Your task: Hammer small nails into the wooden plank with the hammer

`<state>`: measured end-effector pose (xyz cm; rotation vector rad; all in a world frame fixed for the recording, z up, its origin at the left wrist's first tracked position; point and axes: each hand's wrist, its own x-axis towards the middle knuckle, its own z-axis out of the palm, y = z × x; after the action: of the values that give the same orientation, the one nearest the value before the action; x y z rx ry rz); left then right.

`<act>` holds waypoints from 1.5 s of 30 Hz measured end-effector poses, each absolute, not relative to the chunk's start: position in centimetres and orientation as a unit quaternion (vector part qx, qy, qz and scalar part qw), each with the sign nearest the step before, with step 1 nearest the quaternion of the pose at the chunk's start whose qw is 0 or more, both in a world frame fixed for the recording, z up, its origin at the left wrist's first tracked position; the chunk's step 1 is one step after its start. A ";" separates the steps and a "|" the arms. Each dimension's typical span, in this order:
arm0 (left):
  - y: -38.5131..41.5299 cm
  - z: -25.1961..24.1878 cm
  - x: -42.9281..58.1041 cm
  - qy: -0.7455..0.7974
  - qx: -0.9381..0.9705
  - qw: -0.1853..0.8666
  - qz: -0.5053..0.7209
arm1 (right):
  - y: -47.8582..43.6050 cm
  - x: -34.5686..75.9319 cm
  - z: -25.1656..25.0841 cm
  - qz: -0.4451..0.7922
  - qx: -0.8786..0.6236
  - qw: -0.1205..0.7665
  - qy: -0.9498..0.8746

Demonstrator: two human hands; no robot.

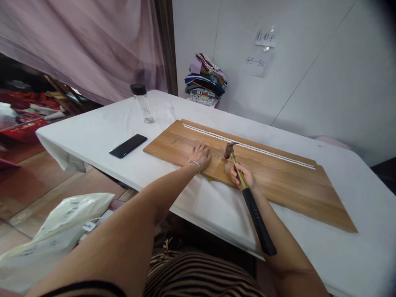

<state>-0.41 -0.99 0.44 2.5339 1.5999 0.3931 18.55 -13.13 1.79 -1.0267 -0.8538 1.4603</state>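
Your right hand [243,175] grips the hammer [253,210], head toward 11 o'clock. Your left hand [200,156] lies flat on the wooden board [284,181], at your 12 o'clock; small metal pieces [176,141] lie at its 10 o'clock.

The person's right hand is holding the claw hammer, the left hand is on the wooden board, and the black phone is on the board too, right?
Not quite: the head view shows the black phone lying on the white tablecloth, beside the wooden board. The right hand does hold the claw hammer, and the left hand is on the board.
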 end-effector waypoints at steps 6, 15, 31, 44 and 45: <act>-1.0 0.4 -0.4 0.528 0.837 0.062 0.134 | -13.1 18.5 1.7 0.624 -0.433 0.542 -0.359; -1.0 0.4 -0.4 0.531 0.835 0.063 0.131 | -13.1 18.6 1.7 0.627 -0.435 0.542 -0.353; -0.8 0.1 -0.4 0.531 0.835 0.057 0.131 | -12.9 18.9 1.3 0.630 -0.415 0.554 -0.351; -1.0 0.5 -0.4 0.534 0.834 0.058 0.125 | -13.0 18.9 1.4 0.631 -0.411 0.552 -0.358; -1.0 0.5 -0.4 0.533 0.835 0.058 0.125 | -13.0 18.9 1.4 0.630 -0.410 0.553 -0.358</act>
<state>-0.38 -1.01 0.47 2.5302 1.6160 0.3777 18.94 -12.96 1.38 -0.9687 -0.8473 1.4896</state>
